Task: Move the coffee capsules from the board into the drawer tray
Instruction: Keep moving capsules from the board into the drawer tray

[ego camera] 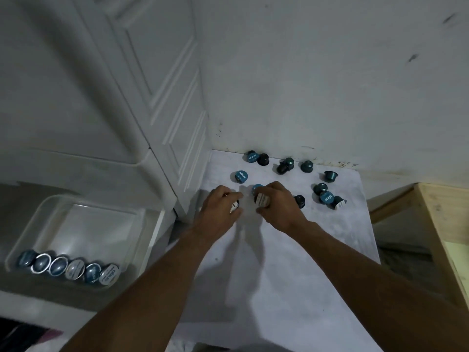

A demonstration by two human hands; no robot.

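Teal capsules (306, 165) scattered on far half of pale board (291, 250); six lined along near wall of clear tray (83, 217); one in each of my hands.

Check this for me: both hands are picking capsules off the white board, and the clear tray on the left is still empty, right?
Not quite. The tray is not empty: the head view shows a row of capsules along its near wall. The rest holds: the left hand and right hand each close on a capsule over the white board.
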